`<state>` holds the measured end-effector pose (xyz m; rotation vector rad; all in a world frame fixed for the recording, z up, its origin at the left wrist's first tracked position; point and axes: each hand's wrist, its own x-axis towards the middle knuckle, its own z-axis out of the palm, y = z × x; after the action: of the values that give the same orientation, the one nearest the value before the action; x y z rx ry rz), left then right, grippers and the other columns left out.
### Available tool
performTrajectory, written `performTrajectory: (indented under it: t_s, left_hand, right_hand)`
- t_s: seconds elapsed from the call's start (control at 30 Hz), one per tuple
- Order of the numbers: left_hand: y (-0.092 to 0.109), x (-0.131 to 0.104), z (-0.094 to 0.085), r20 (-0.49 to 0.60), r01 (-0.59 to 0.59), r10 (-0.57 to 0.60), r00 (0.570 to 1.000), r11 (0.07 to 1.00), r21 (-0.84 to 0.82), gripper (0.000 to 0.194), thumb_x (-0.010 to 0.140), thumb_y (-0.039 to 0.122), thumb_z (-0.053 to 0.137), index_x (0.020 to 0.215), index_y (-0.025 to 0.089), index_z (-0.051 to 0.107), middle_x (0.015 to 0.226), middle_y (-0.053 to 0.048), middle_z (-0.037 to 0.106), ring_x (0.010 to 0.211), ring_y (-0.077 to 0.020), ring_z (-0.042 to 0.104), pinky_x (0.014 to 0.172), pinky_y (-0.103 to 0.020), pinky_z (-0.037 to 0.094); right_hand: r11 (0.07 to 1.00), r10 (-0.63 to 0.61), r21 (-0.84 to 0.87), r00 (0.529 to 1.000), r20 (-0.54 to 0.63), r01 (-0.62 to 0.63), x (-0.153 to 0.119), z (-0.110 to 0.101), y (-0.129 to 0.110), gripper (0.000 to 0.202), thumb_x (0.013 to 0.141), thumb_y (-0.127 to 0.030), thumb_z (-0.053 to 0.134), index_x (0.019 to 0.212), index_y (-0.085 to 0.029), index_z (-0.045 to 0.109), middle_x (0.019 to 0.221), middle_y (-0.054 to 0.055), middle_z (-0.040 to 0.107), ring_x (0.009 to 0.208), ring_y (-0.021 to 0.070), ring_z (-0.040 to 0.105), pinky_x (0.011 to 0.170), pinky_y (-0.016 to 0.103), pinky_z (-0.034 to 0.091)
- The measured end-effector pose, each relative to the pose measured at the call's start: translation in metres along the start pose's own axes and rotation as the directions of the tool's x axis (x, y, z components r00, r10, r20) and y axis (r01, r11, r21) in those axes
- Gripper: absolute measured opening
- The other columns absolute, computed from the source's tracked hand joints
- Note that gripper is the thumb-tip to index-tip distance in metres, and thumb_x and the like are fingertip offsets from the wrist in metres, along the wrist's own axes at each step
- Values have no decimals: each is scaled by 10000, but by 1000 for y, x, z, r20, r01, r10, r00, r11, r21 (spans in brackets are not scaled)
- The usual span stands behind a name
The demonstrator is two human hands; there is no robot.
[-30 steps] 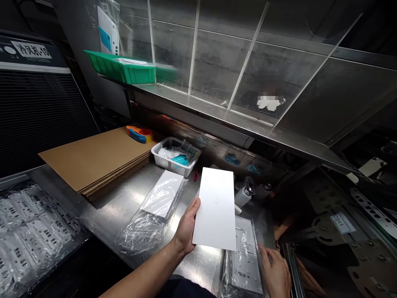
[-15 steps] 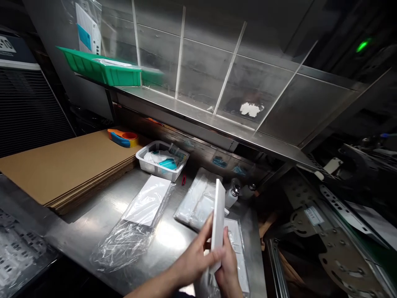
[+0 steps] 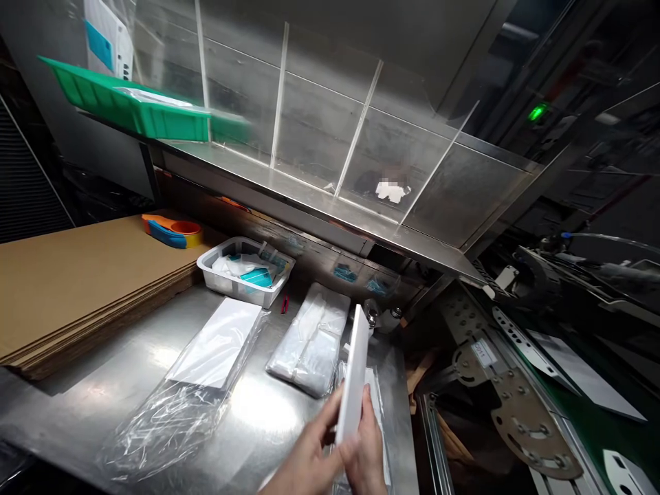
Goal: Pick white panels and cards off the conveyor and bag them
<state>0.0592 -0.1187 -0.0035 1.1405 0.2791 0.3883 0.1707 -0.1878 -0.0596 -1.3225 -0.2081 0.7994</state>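
Metal surface (image 3: 258,416) underlies a shelf (image 3: 260,172); white panel (image 3: 353,375) tilts between left hand (image 3: 311,448) and right hand (image 3: 367,450), fingers (image 3: 328,415) pinching it.

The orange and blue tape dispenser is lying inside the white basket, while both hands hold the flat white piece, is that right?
Not quite: the head view shows the orange and blue tape dispenser lying on the cardboard stack, not inside the white basket. The left hand and right hand do hold the flat white piece.
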Motion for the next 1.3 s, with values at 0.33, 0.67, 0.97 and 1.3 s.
performTrajectory:
  t_s: [0.33,0.67,0.97,1.3]
  left_hand:
    - [-54,20,-48,-390,84,-155,908,978,-193,439,836,495,479,945,110,660,720,-69,680,615,-167,575,611,-266,427]
    - [-58,20,-68,-480,190,-213,851,977,-98,539,787,567,493,1175,195,531,1150,-124,586,1053,-261,537,830,-362,414]
    - [-30,17,-67,-483,123,-122,867,992,-28,581,792,561,496,1296,279,427,1425,-67,352,1317,-282,282,1035,-423,256]
    - [-17,20,-58,-119,13,-5,993,998,65,929,725,390,663,1433,216,86,1270,-119,464,1176,-277,437,1001,-397,303]
  right_hand:
    - [971,133,154,951,278,-180,-27,28,-40,408,668,-277,750,1021,-192,563,801,18,691,587,129,586,524,216,425]
    - [992,121,-1,953,276,-126,-34,31,-32,393,635,-316,774,929,-162,564,760,36,673,563,102,551,477,183,401]
    - [992,126,-32,945,303,-122,-31,32,-21,421,598,-363,786,882,-155,556,691,23,657,520,98,529,438,181,392]
    - [991,133,-21,925,355,-135,-34,33,-13,393,599,-352,791,836,-156,546,652,7,648,495,91,536,413,169,397]
